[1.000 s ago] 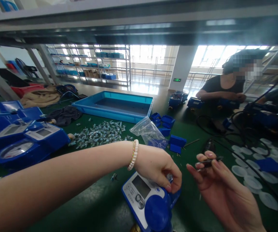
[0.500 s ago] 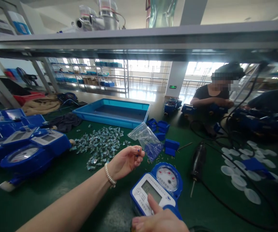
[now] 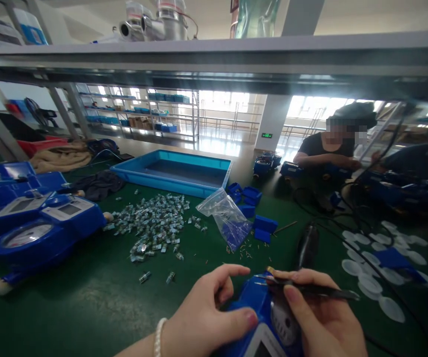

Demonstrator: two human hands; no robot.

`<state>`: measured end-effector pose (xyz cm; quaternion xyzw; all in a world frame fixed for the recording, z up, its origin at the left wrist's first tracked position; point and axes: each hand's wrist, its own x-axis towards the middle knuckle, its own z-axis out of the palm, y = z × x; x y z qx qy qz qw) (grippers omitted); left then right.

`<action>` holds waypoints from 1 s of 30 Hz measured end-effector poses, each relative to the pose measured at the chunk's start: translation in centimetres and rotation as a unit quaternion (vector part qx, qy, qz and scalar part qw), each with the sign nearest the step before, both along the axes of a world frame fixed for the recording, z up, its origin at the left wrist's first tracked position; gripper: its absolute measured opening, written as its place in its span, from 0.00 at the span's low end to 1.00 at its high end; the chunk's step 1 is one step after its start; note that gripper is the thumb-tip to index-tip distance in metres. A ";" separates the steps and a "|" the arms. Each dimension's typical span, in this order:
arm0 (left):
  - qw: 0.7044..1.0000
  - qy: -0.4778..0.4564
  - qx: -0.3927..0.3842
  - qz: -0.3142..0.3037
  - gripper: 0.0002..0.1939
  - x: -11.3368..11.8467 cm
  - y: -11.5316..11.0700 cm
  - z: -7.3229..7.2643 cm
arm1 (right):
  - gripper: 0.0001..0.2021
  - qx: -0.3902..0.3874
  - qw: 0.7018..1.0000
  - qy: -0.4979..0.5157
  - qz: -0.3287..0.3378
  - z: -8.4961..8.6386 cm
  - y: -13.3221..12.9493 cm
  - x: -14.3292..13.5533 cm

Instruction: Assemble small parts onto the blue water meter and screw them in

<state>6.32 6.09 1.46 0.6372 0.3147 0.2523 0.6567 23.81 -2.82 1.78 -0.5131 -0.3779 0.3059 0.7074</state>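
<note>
A blue water meter (image 3: pixel 262 317) with a white dial lies tilted at the bottom centre. My left hand (image 3: pixel 206 317) grips its left side, thumb laid across the blue housing. My right hand (image 3: pixel 318 317) holds black tweezers (image 3: pixel 310 290) in a pinch, their tips pointing left over the top of the meter. A heap of small silvery parts (image 3: pixel 154 225) lies on the green mat beyond my left hand. Next to it sits a clear plastic bag (image 3: pixel 227 215) with blue pieces inside.
More blue meters (image 3: pixel 39 223) crowd the left edge. A blue tray (image 3: pixel 177 171) stands at the back, blue caps (image 3: pixel 262 225) and a black electric screwdriver (image 3: pixel 306 243) with its cable to the right, white discs (image 3: pixel 370 267) at far right. Two people work across the table.
My left hand came down from holding a small part in the air and now grips the meter. My right hand left the display and now holds tweezers over the meter, which sits closer and tilted.
</note>
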 end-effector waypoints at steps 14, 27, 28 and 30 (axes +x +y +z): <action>0.993 0.075 0.091 0.010 0.29 -0.2 -1.2 -1.0 | 0.08 0.052 0.979 -0.176 0.085 -0.5 0.2 1.6; 0.998 -0.011 0.055 0.025 0.19 -0.9 0.3 -2.3 | 0.11 0.066 0.959 -0.249 0.117 0.1 2.5 1.1; 0.999 -0.012 0.047 0.023 0.19 -1.0 0.4 -2.3 | 0.11 0.065 0.958 -0.253 0.121 0.2 2.7 1.1; 0.999 -0.016 0.035 0.017 0.19 -1.1 0.6 -2.3 | 0.12 0.065 0.955 -0.255 0.137 0.5 3.2 1.0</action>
